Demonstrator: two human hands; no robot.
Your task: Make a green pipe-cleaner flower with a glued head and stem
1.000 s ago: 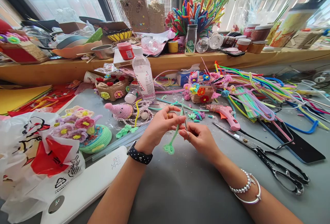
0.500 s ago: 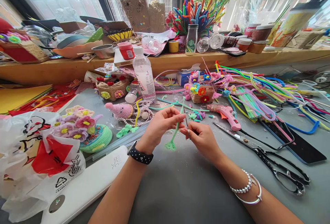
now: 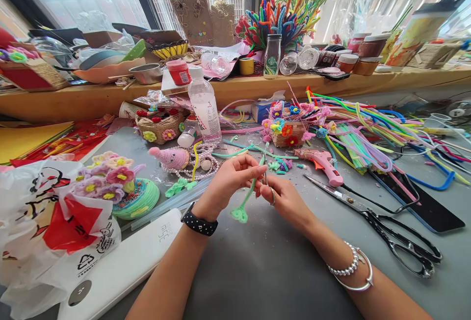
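My left hand (image 3: 235, 177) pinches a light green pipe cleaner (image 3: 248, 196) between thumb and fingers. Its lower end is bent into a small leaf-like or flower-like shape that hangs below the hand, and a thin tip sticks up past my fingertips. Close against it, my right hand (image 3: 285, 197) has its fingers in the loops of small metal scissors (image 3: 272, 195). The blades point upward beside the green stem; whether they touch it I cannot make out. Green and purple pipe cleaner pieces (image 3: 281, 165) lie on the table just beyond my hands.
Large black-handled scissors (image 3: 368, 212), a pink glue gun (image 3: 322, 163) and a dark phone (image 3: 423, 202) lie to the right. Behind stand a clear bottle (image 3: 205, 109) and a flower-trimmed basket (image 3: 289, 133). A white power bank (image 3: 140, 256) and plastic bag (image 3: 55, 226) are at left.
The green pipe cleaner has tilted, its shaped lower end swinging slightly left and down while its upper tip leans right. Both hands stay close together, still holding the pipe cleaner and small scissors.
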